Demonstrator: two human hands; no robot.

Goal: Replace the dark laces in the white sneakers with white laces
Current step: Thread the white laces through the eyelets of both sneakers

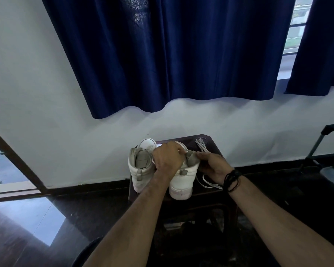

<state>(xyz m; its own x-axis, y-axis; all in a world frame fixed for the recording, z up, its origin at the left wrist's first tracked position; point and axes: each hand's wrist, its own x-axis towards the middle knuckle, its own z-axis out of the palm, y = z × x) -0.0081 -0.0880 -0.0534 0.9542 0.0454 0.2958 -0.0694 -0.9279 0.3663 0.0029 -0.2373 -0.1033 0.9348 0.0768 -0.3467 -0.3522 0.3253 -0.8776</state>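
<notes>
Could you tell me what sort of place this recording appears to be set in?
Probably a room in a home: long navy blue curtains hang over a window, a small dark wooden table stands against the plain white wall, and the floor is glossy dark tile.

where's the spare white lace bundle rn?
Head view: the white lace bundle lies at the far right corner of the dark table, just beyond the right hand and right of the right sneaker.
</notes>
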